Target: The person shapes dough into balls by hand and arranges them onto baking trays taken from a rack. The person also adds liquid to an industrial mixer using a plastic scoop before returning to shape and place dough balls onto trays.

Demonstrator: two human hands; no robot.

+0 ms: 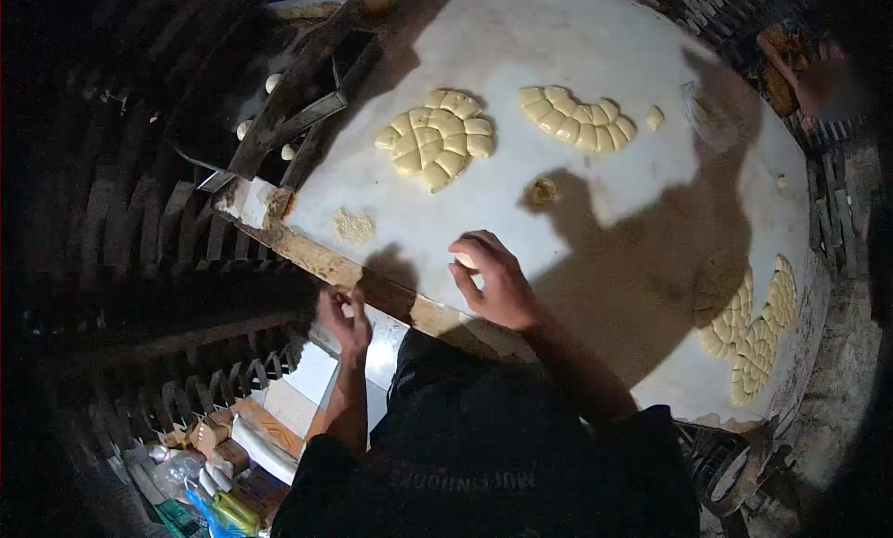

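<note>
My right hand is over the near part of the pale worktable, thumb and fingers curled round a small pale dough piece. To the left, my left hand hangs just off the table's edge with its fingers bent in; what they hold, if anything, is hidden. A small heap of pale crumbs or seeds lies on the table between the hands and the left corner. Farther back sit a cluster of cut dough pieces and a curved row of dough pieces.
More scored dough lies at the right in shadow. A single dough piece and a small round dish-like thing are on the table. Dark racks with dough balls stand left. Another person's arm shows at the far right.
</note>
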